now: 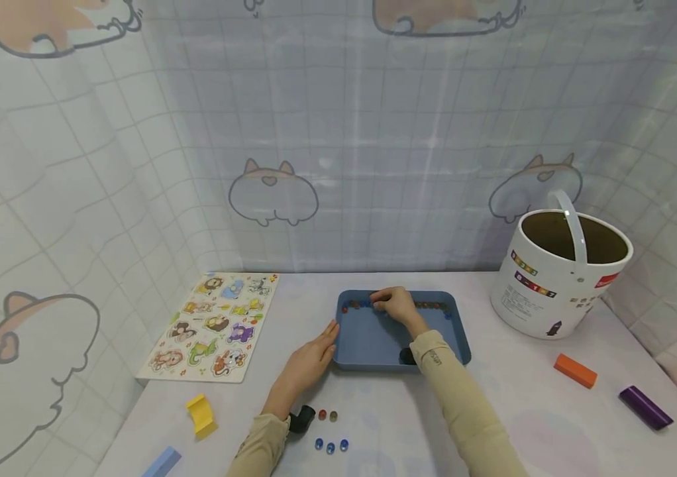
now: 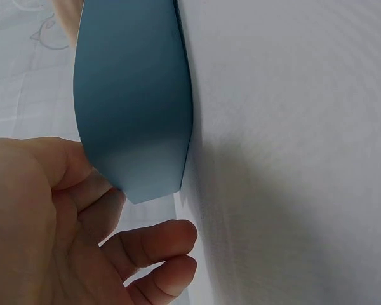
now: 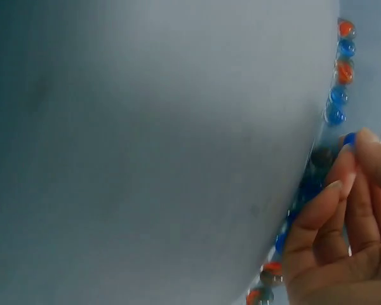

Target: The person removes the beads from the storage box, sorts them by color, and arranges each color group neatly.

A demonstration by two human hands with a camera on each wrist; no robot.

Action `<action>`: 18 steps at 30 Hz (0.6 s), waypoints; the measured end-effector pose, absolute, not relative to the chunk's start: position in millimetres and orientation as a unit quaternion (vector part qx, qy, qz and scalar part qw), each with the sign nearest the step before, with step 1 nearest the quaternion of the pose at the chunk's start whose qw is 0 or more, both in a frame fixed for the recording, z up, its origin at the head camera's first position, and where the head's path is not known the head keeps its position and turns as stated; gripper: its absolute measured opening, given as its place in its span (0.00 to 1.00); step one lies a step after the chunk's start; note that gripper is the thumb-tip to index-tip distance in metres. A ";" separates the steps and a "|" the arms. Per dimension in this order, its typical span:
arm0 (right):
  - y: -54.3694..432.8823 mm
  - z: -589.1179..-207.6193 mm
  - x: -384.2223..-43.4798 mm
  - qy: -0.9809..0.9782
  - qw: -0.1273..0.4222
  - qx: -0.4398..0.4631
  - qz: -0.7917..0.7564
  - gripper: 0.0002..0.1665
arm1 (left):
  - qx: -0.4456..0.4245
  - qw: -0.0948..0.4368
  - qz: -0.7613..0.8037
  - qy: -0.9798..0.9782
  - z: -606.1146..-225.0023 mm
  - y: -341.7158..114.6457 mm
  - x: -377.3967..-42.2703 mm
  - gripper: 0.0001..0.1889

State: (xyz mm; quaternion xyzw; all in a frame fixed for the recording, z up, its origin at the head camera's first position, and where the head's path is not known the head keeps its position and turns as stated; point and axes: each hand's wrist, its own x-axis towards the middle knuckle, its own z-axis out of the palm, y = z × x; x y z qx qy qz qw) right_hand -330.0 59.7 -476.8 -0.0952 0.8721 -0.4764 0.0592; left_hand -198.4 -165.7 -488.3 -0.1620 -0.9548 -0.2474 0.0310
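Note:
A blue tray (image 1: 368,344) lies on the table with a row of glass marbles (image 1: 430,305) along its far wall. My right hand (image 1: 397,305) reaches over that row. In the right wrist view its thumb and finger pinch a blue marble (image 3: 349,138), close to the tray's wall. Orange, blue and dark marbles (image 3: 345,72) line the wall on both sides of the hand, some hidden behind the fingers. My left hand (image 1: 309,361) rests at the tray's left side, fingers extended. Its fingertips touch the tray's outer edge in the left wrist view.
Several loose marbles (image 1: 330,448) lie in front of the tray, beside the left wrist. An animal puzzle board (image 1: 201,331) is at left, near yellow (image 1: 202,417) and light-blue blocks (image 1: 162,462). A white bucket (image 1: 553,285), an orange block (image 1: 575,371) and a purple block (image 1: 645,407) stand right.

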 end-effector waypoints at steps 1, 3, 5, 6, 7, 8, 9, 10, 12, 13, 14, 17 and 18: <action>61.4 -475.6 -330.2 0.867 0.063 -0.095 -0.484 0.12 | -0.161 0.030 -0.247 -0.955 -488.5 -165.4 -198.2 0.26; 64.9 -471.8 -330.3 0.861 0.065 -0.099 -0.495 0.13 | -0.160 0.029 -0.248 -0.955 -488.4 -164.9 -197.8 0.26; 68.0 -467.4 -330.4 0.852 0.071 -0.101 -0.508 0.15 | -0.160 0.031 -0.249 -0.955 -488.5 -164.9 -197.4 0.26; 69.5 -465.1 -330.3 0.848 0.074 -0.103 -0.515 0.16 | -0.158 0.031 -0.251 -0.955 -488.6 -164.8 -197.4 0.26; 71.0 -462.5 -329.9 0.844 0.077 -0.105 -0.520 0.17 | -0.155 0.029 -0.253 -0.954 -488.5 -164.7 -197.3 0.26; 72.4 -459.8 -329.4 0.839 0.081 -0.105 -0.528 0.18 | -0.156 0.030 -0.255 -0.954 -488.6 -164.7 -197.2 0.26; 73.8 -456.7 -328.4 0.832 0.085 -0.107 -0.538 0.19 | -0.156 0.030 -0.255 -0.954 -488.7 -164.8 -197.1 0.26; 75.1 -453.8 -327.1 0.827 0.086 -0.108 -0.544 0.19 | -0.156 0.029 -0.256 -0.954 -488.8 -165.0 -197.1 0.26; 77.3 -446.7 -323.9 0.814 0.088 -0.110 -0.563 0.20 | -0.158 0.027 -0.257 -0.953 -488.8 -165.2 -197.2 0.26; 78.2 -443.2 -321.9 0.809 0.087 -0.110 -0.571 0.20 | -0.158 0.027 -0.257 -0.953 -488.7 -165.4 -197.4 0.26; 79.1 -439.8 -319.8 0.802 0.087 -0.111 -0.580 0.20 | -0.158 0.027 -0.257 -0.953 -488.7 -165.6 -197.6 0.26; 80.9 -432.6 -313.1 0.792 0.084 -0.125 -0.592 0.20 | -0.158 0.029 -0.257 -0.953 -488.9 -165.9 -198.3 0.26; 81.4 -430.9 -309.8 0.792 0.083 -0.132 -0.590 0.21 | -0.158 0.030 -0.257 -0.953 -489.1 -165.9 -198.4 0.26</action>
